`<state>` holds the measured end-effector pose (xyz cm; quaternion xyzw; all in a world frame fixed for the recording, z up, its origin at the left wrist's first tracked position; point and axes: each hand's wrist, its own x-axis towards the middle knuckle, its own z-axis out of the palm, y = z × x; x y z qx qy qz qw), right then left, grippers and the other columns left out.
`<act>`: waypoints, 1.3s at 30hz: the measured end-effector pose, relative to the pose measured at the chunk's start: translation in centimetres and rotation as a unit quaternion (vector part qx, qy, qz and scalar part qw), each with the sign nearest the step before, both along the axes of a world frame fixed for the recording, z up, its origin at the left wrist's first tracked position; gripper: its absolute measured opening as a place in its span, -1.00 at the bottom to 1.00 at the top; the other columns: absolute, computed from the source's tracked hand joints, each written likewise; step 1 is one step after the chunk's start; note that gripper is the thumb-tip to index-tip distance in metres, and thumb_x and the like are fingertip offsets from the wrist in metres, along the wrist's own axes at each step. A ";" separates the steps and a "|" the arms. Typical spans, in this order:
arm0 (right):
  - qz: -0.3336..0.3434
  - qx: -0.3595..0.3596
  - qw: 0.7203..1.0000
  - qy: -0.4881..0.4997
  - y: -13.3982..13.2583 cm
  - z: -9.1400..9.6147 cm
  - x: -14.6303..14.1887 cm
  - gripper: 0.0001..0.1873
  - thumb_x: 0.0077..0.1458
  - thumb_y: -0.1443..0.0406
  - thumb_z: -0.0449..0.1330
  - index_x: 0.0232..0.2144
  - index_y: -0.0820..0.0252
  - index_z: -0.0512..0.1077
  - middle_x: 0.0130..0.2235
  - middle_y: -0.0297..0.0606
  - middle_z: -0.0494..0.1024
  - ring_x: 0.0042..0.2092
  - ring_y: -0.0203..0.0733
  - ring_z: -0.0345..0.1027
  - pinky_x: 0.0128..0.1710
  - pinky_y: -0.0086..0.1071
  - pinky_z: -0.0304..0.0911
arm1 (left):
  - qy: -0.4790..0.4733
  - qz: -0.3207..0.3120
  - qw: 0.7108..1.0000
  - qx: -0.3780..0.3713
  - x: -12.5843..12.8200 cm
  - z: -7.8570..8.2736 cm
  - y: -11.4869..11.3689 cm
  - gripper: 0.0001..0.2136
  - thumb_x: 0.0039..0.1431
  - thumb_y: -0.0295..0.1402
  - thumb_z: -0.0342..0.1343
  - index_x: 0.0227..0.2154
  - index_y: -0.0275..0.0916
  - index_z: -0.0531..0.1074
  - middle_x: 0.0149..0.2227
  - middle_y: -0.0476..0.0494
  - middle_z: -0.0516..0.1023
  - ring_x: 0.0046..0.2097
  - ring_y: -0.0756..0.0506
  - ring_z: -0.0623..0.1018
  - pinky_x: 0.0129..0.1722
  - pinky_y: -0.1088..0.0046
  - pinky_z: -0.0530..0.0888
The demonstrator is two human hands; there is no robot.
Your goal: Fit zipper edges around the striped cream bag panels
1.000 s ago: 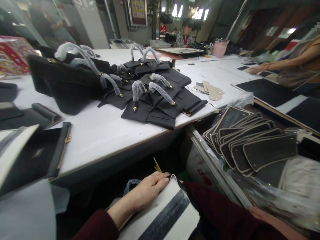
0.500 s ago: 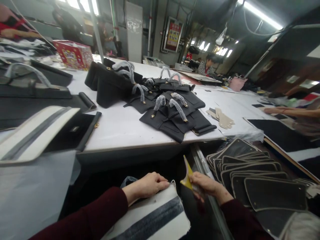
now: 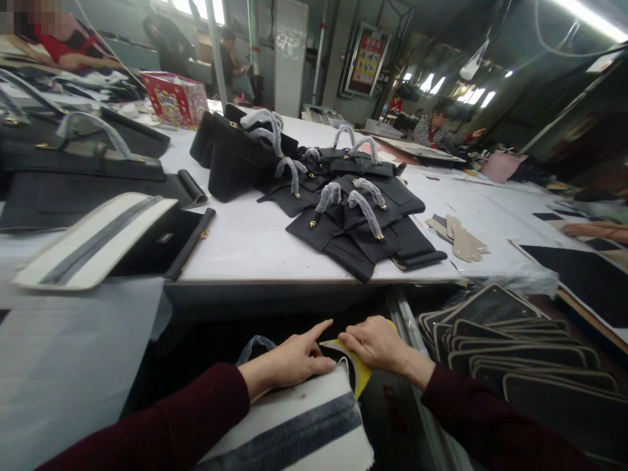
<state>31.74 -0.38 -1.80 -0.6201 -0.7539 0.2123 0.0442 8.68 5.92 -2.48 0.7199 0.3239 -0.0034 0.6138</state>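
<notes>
A white panel with a dark grey stripe [image 3: 299, 425] lies on my lap at the bottom of the view. My left hand [image 3: 289, 358] rests on its top edge, fingers curled and the index finger stretched out toward a small yellow scraper [image 3: 357, 370]. My right hand [image 3: 377, 341] presses that yellow scraper down at the panel's top right corner, fingers closed over it. Both sleeves are dark red.
The white worktable [image 3: 255, 245] in front carries a pile of black bag fronts with wrapped handles [image 3: 353, 216], standing black bags [image 3: 235, 157] and another striped panel [image 3: 93, 245]. A fanned stack of dark oval base pieces [image 3: 515, 356] lies to the right. Other people work at the back and right.
My right hand came into view holding the yellow scraper and has brought it down onto the panel's corner. My left index finger has stretched out. The camera has tilted up and left.
</notes>
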 end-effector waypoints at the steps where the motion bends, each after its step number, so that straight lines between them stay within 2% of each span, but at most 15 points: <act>1: 0.032 0.014 0.999 -0.022 0.3 0.3 -0.4 -0.42 0.32 0.01 -0.14 -0.50 0.23 0.43 -0.44 -0.12 0.55 -0.41 -0.18 0.33 -0.35 -0.29 -0.08 | 0.000 -0.002 1.000 0.005 -0.1 0.2 0.0 -0.22 0.10 -0.13 0.18 0.36 -0.05 -0.01 -0.26 0.00 0.61 -0.28 -0.10 0.54 -0.25 0.42 0.41; 6: 0.148 0.054 0.983 -0.092 1.8 1.2 -1.0 -0.41 0.35 0.04 -0.18 -0.51 0.21 0.43 -0.48 -0.16 0.56 -0.48 -0.24 0.32 -0.42 -0.29 -0.21 | -0.049 -0.041 0.997 0.043 -0.3 0.9 0.1 -0.52 0.16 -0.20 0.14 0.17 0.07 0.35 -0.08 0.03 0.61 -0.10 -0.14 0.55 -0.05 0.40 0.39; 11: 0.195 0.073 0.970 -0.125 2.2 1.4 -0.7 -0.41 0.37 0.06 -0.20 -0.51 0.20 0.42 -0.50 -0.20 0.56 -0.50 -0.28 0.32 -0.44 -0.31 -0.23 | -0.038 -0.059 0.997 0.035 -0.2 0.7 0.1 -0.63 0.20 -0.16 0.09 0.06 0.01 0.47 -0.10 0.03 0.61 -0.09 -0.15 0.55 -0.07 0.41 0.38; 15: 0.208 0.079 0.965 -0.135 2.0 1.4 -0.8 -0.41 0.38 0.09 -0.21 -0.50 0.20 0.43 -0.50 -0.21 0.57 -0.50 -0.28 0.35 -0.45 -0.31 -0.22 | -0.034 -0.059 0.996 0.050 -0.2 0.6 0.0 -0.65 0.21 -0.15 0.08 0.03 -0.04 0.50 -0.10 0.01 0.62 -0.09 -0.14 0.54 -0.10 0.45 0.37; 22: 0.212 0.086 0.964 -0.139 2.0 1.3 -0.9 -0.41 0.38 0.10 -0.21 -0.51 0.20 0.42 -0.52 -0.24 0.55 -0.51 -0.30 0.33 -0.47 -0.30 -0.24 | -0.030 -0.059 0.995 0.081 -0.4 1.1 -0.3 -0.68 0.23 -0.15 0.05 -0.01 -0.04 0.51 -0.18 0.02 0.62 -0.27 -0.07 0.52 -0.30 0.51 0.33; 39: 0.216 0.087 0.964 -0.130 1.7 0.9 -0.8 -0.40 0.39 0.09 -0.23 -0.50 0.20 0.42 -0.52 -0.24 0.55 -0.51 -0.29 0.34 -0.47 -0.32 -0.21 | 0.000 -0.102 0.982 0.162 -0.5 1.5 -0.5 -0.66 0.30 -0.06 -0.05 -0.11 -0.12 0.51 -0.29 -0.06 0.60 -0.31 -0.08 0.54 -0.34 0.49 0.33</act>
